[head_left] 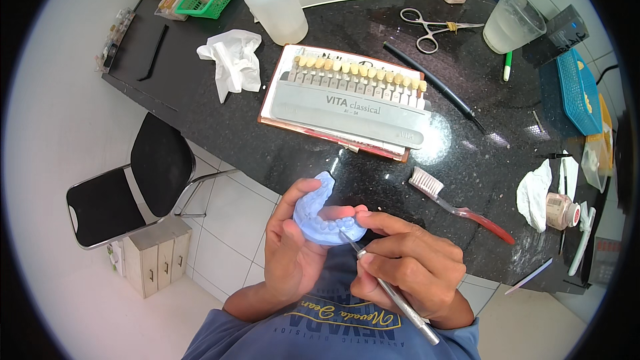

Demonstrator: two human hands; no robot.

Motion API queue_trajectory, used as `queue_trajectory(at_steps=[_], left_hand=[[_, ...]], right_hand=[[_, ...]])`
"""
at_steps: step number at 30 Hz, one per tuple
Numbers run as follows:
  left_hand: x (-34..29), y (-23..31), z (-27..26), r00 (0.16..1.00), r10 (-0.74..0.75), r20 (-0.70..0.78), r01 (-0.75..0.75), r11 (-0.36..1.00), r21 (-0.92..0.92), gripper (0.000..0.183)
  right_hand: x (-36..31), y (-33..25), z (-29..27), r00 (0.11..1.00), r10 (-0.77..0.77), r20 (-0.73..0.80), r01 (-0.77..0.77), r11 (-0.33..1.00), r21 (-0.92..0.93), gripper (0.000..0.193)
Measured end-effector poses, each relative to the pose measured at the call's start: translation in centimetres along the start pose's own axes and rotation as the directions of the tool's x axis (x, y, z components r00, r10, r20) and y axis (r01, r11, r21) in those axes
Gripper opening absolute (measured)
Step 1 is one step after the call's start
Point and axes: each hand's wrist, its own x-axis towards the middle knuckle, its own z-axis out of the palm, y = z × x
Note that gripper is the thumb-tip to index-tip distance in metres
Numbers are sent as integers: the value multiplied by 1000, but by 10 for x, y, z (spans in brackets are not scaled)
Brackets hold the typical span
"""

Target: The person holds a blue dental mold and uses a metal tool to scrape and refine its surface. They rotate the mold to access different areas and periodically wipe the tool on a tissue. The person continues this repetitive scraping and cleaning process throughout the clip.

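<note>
My left hand point(291, 247) is closed round a blue, U-shaped dental cast point(312, 217) with a row of moulded teeth, held up in front of my shirt near the counter's edge. In my right hand point(413, 263) is a slim metal carving tool point(408, 310), gripped like a pen. Its thin tip meets the teeth on the right arm of the cast, and my right index finger rests near the cast's end. Beyond my hands, a tooth shade guide point(353, 107) with a row of tooth-coloured tabs lies on a clipboard point(280, 70).
A toothbrush point(460, 210) lies right of my hands on the black counter point(393, 190). Farther off are a pen-like dark tool point(433, 80), scissor-handled forceps point(433, 30), a plastic cup point(512, 23), a squeeze bottle point(275, 7) and crumpled tissue point(233, 63). A black chair point(160, 167) stands left.
</note>
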Motion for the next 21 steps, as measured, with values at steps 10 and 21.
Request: queue_trajectory(at_steps=[10,21], left_hand=[[-2,-8,0,996,88,-20,-90,989,-118,67],[-11,-14,5,990,142,-10,-142,973,-179,63]], right_hand=[[-3,-8,-2,981,120,-153,-100,986,133,18],[-5,-1,18,965,139,-223,-106,983,151,19]])
